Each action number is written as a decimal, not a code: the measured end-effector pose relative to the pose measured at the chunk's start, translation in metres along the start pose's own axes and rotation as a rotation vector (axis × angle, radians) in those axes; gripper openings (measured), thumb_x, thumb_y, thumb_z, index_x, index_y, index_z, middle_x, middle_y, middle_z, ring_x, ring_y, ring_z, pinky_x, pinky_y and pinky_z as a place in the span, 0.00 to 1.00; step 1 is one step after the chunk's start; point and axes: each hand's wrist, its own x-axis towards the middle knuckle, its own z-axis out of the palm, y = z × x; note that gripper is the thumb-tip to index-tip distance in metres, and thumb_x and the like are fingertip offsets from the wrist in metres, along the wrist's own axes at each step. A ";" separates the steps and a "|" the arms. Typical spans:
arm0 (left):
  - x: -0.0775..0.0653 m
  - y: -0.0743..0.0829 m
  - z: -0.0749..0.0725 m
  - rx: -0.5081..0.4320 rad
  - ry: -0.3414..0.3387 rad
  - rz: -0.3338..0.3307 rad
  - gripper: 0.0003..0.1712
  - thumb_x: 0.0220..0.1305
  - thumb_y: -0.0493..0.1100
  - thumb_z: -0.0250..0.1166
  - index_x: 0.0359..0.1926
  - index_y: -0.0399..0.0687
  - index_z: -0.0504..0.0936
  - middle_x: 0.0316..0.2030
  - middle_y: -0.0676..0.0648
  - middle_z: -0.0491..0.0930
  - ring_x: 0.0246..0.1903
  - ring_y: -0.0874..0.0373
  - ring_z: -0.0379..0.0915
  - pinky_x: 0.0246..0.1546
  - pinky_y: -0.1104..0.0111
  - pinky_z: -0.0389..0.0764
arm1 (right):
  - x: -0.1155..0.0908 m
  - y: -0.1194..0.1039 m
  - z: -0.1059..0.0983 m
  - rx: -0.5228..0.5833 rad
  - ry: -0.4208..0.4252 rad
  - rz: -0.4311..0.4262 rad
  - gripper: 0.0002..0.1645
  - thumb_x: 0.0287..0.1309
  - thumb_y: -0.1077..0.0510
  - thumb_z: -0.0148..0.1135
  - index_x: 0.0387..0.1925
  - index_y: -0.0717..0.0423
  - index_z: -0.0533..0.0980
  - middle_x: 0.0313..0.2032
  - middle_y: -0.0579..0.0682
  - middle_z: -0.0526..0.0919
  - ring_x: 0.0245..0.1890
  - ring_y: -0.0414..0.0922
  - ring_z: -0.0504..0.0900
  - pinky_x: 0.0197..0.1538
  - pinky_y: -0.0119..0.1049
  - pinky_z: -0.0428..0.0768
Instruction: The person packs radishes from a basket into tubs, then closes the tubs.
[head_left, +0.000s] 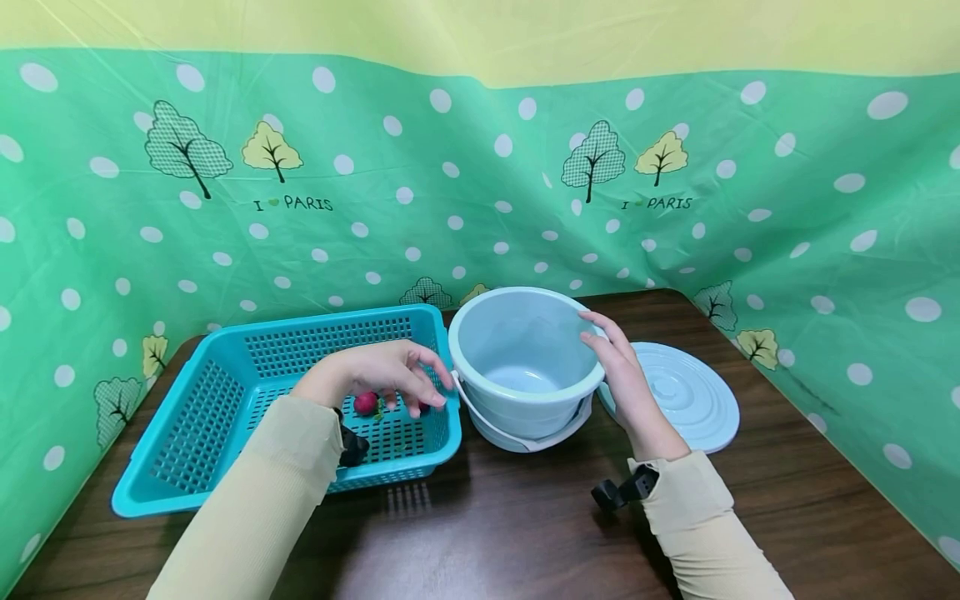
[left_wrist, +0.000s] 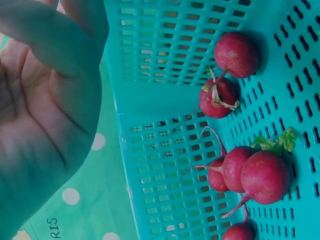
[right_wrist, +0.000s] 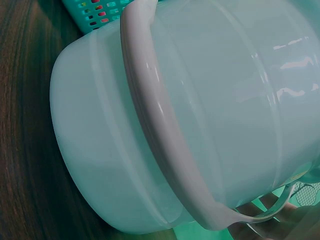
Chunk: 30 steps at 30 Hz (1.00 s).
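Over the right end of a turquoise slotted plastic basket [head_left: 165, 502], my left hand [head_left: 386, 375] hangs with loosely bent fingers and holds nothing. Several red radishes [left_wrist: 265, 177] with thin roots lie beneath it on the basket floor; one has a small green leaf [left_wrist: 286, 139]. To the right of the basket, a pale blue bucket [head_left: 525, 412] stands upright, its inside showing no contents. The bucket's pale handle [right_wrist: 160, 115] hangs down across its front. My right hand [head_left: 626, 375] grips the bucket's right rim, its fingertips over the edge.
A round pale blue lid [head_left: 693, 400] lies flat on the dark wood table [head_left: 510, 533], right of the bucket and partly behind my right hand. A green dotted cloth [head_left: 480, 183] hangs close behind the table and along its right side.
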 end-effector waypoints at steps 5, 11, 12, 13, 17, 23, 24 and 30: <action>0.000 -0.002 -0.003 -0.015 0.002 -0.024 0.17 0.62 0.44 0.71 0.50 0.46 0.80 0.26 0.49 0.86 0.23 0.59 0.80 0.21 0.69 0.72 | 0.001 0.002 0.001 -0.006 0.004 0.001 0.31 0.74 0.49 0.43 0.74 0.50 0.58 0.77 0.51 0.50 0.75 0.53 0.51 0.72 0.61 0.54; 0.001 -0.006 -0.006 -0.022 0.009 -0.052 0.22 0.63 0.43 0.70 0.55 0.40 0.77 0.26 0.50 0.86 0.24 0.59 0.79 0.21 0.69 0.72 | 0.001 0.002 0.001 -0.003 0.014 -0.005 0.30 0.74 0.49 0.44 0.73 0.50 0.60 0.76 0.51 0.52 0.74 0.54 0.52 0.70 0.61 0.56; 0.001 -0.007 -0.007 -0.023 0.011 -0.056 0.23 0.63 0.42 0.70 0.56 0.39 0.76 0.27 0.50 0.86 0.24 0.59 0.79 0.21 0.69 0.71 | 0.001 0.003 0.001 -0.003 0.015 -0.005 0.30 0.74 0.49 0.44 0.73 0.50 0.60 0.76 0.51 0.52 0.74 0.54 0.52 0.70 0.61 0.55; 0.001 -0.008 -0.007 -0.022 0.013 -0.062 0.24 0.63 0.42 0.70 0.57 0.38 0.75 0.27 0.50 0.86 0.24 0.59 0.80 0.21 0.69 0.71 | 0.001 0.003 0.001 -0.005 0.014 -0.005 0.30 0.74 0.49 0.44 0.73 0.50 0.60 0.76 0.51 0.52 0.74 0.54 0.52 0.70 0.61 0.55; 0.001 -0.011 -0.010 -0.025 0.023 -0.078 0.25 0.62 0.42 0.70 0.57 0.37 0.75 0.28 0.50 0.86 0.24 0.59 0.80 0.21 0.70 0.71 | 0.001 0.003 0.001 -0.006 0.008 0.001 0.30 0.74 0.49 0.43 0.73 0.51 0.59 0.77 0.51 0.51 0.74 0.54 0.52 0.71 0.61 0.55; 0.002 -0.013 -0.012 -0.017 0.029 -0.097 0.24 0.62 0.44 0.70 0.56 0.38 0.76 0.29 0.50 0.85 0.25 0.58 0.80 0.21 0.71 0.71 | 0.001 0.002 0.000 -0.003 0.000 0.011 0.31 0.74 0.48 0.43 0.74 0.50 0.58 0.77 0.51 0.50 0.75 0.54 0.51 0.71 0.61 0.54; 0.003 -0.014 -0.012 -0.013 0.033 -0.103 0.24 0.62 0.43 0.70 0.55 0.38 0.76 0.30 0.50 0.84 0.25 0.58 0.80 0.21 0.71 0.72 | 0.001 0.002 0.001 -0.002 0.000 0.012 0.31 0.74 0.48 0.43 0.74 0.50 0.58 0.77 0.51 0.50 0.75 0.54 0.51 0.71 0.61 0.54; 0.006 -0.021 -0.013 0.016 0.050 -0.143 0.24 0.61 0.45 0.71 0.56 0.41 0.77 0.33 0.48 0.82 0.26 0.57 0.81 0.22 0.70 0.73 | 0.001 0.001 0.001 -0.002 0.003 0.011 0.31 0.74 0.48 0.43 0.74 0.50 0.58 0.77 0.51 0.50 0.74 0.54 0.52 0.71 0.61 0.55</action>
